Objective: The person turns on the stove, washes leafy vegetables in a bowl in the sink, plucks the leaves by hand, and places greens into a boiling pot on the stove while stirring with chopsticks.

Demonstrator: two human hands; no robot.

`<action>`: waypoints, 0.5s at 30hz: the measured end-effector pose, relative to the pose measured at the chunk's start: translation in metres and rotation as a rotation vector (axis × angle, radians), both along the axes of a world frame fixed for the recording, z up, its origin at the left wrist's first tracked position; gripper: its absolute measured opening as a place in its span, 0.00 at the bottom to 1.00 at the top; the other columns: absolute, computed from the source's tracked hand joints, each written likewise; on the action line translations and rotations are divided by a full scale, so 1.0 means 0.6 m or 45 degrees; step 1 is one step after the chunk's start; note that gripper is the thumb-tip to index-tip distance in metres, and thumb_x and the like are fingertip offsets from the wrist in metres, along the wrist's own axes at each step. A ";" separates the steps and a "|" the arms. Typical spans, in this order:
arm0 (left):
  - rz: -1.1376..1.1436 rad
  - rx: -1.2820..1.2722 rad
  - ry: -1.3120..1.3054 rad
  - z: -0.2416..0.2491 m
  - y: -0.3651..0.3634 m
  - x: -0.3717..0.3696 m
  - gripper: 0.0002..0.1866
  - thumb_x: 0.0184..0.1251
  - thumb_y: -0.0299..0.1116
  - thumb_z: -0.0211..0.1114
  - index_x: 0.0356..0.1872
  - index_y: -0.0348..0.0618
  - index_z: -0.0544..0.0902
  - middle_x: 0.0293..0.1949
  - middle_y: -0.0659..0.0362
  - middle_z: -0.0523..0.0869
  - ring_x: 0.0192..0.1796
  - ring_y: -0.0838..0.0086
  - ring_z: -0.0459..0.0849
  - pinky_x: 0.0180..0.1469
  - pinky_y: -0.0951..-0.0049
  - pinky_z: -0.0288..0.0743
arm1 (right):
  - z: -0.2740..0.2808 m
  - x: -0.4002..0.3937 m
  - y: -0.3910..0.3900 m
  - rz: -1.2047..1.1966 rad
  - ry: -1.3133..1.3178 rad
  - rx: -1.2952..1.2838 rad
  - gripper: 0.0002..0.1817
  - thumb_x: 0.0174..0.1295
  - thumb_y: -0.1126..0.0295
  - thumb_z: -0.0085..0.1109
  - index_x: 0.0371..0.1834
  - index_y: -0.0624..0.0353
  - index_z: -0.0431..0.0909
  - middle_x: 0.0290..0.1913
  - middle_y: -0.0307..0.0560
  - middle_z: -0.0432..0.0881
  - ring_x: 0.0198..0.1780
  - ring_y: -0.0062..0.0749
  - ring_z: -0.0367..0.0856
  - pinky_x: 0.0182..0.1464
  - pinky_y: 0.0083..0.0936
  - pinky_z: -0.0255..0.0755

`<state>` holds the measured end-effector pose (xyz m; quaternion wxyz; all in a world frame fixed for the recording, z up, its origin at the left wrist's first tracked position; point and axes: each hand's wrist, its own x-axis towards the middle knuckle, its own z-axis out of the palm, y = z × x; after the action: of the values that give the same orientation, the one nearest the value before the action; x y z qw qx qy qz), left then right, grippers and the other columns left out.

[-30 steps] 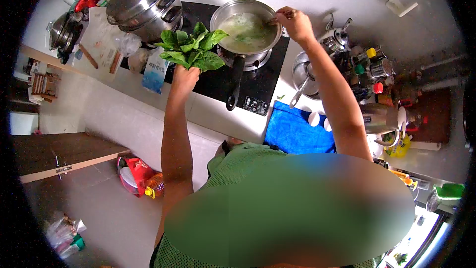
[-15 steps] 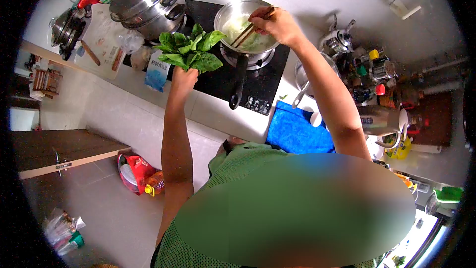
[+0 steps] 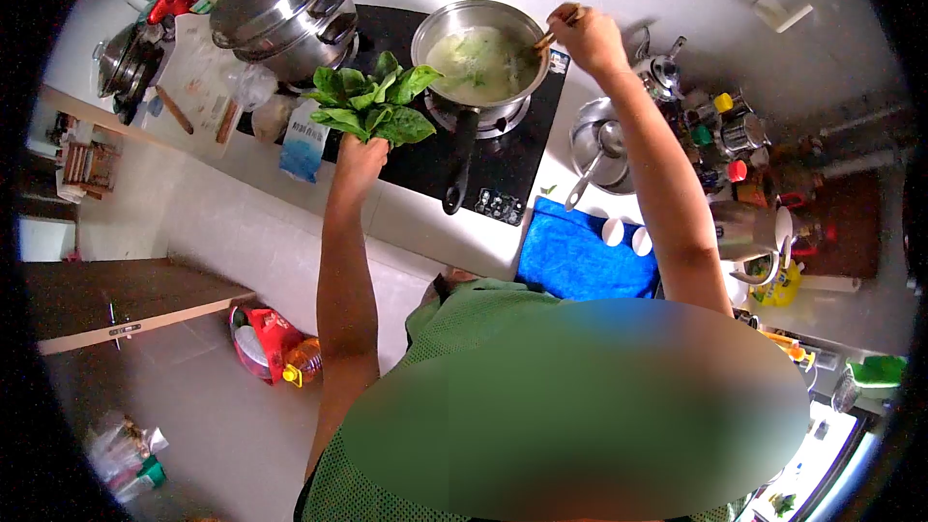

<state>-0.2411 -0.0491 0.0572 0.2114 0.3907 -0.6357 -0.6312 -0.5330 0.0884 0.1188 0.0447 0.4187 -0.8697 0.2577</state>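
A bunch of leafy greens (image 3: 372, 101) stands upright in my left hand (image 3: 362, 159), whose fingers are closed round the stems, left of the saucepan and over the black stove. My right hand (image 3: 588, 37) is closed on wooden chopsticks (image 3: 556, 31) at the right rim of the steel saucepan (image 3: 421, 66). Pale liquid with green bits (image 3: 483, 63) fills the saucepan, and its black handle (image 3: 462, 159) points toward me.
A lidded steel pot (image 3: 280, 10) stands on the left burner. Right of the stove (image 3: 406, 159) are a metal bowl with a ladle (image 3: 599, 145) and a blue cloth (image 3: 580, 256) with two white round objects. A cutting board (image 3: 198, 63) lies at the left.
My right hand has moved right, from over the saucepan to its right rim, with the chopsticks. More of the liquid shows. My left hand and the greens have hardly moved.
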 end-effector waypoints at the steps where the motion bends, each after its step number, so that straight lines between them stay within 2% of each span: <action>1: -0.003 -0.014 0.012 0.001 0.001 -0.001 0.02 0.50 0.24 0.50 0.26 0.39 0.69 0.18 0.67 0.68 0.17 0.86 0.63 0.17 0.83 0.56 | -0.005 0.009 -0.002 -0.074 -0.108 0.117 0.11 0.51 0.60 0.51 0.30 0.54 0.78 0.28 0.50 0.79 0.32 0.44 0.78 0.37 0.34 0.71; 2: -0.005 -0.028 0.024 0.001 0.001 -0.002 0.02 0.50 0.25 0.50 0.26 0.39 0.69 0.18 0.67 0.68 0.17 0.86 0.62 0.17 0.83 0.56 | -0.015 0.018 -0.003 -0.005 -0.013 0.035 0.13 0.51 0.58 0.50 0.30 0.55 0.78 0.24 0.51 0.79 0.29 0.42 0.79 0.35 0.31 0.71; 4: 0.022 -0.024 0.047 -0.008 -0.004 0.000 0.02 0.50 0.24 0.50 0.26 0.39 0.69 0.18 0.67 0.67 0.17 0.86 0.62 0.17 0.83 0.55 | -0.027 0.031 -0.016 0.001 -0.168 -0.068 0.13 0.51 0.59 0.52 0.32 0.54 0.78 0.29 0.53 0.78 0.33 0.45 0.78 0.37 0.34 0.71; 5: 0.043 -0.017 0.066 -0.009 -0.004 0.002 0.02 0.49 0.24 0.50 0.26 0.40 0.69 0.18 0.67 0.67 0.17 0.86 0.61 0.16 0.83 0.55 | -0.034 0.033 -0.022 0.045 -0.306 -0.118 0.13 0.51 0.58 0.52 0.33 0.54 0.78 0.29 0.53 0.78 0.33 0.44 0.78 0.37 0.34 0.71; 8: 0.054 -0.002 0.052 0.001 0.000 0.007 0.02 0.49 0.24 0.50 0.26 0.40 0.69 0.18 0.68 0.66 0.17 0.86 0.60 0.16 0.83 0.54 | -0.050 0.048 -0.045 0.098 -0.428 -0.169 0.14 0.51 0.58 0.51 0.32 0.55 0.78 0.30 0.53 0.79 0.33 0.44 0.78 0.37 0.34 0.71; 13: 0.062 -0.028 -0.035 0.009 0.001 0.020 0.02 0.50 0.24 0.50 0.26 0.41 0.68 0.18 0.68 0.66 0.17 0.86 0.60 0.16 0.83 0.54 | -0.024 0.100 -0.054 0.302 -0.327 -0.377 0.12 0.51 0.60 0.50 0.32 0.54 0.78 0.28 0.53 0.78 0.32 0.46 0.77 0.36 0.35 0.71; 15: 0.082 0.006 -0.104 0.010 0.003 0.021 0.02 0.51 0.24 0.50 0.26 0.41 0.68 0.18 0.68 0.66 0.17 0.86 0.61 0.16 0.83 0.54 | -0.006 0.125 -0.050 0.328 -0.344 -0.318 0.12 0.51 0.61 0.50 0.31 0.54 0.78 0.28 0.54 0.78 0.31 0.46 0.77 0.36 0.34 0.71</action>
<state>-0.2283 -0.0472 0.0632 0.2045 0.4369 -0.6296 -0.6090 -0.4578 0.0583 0.1149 -0.0540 0.4791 -0.7684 0.4209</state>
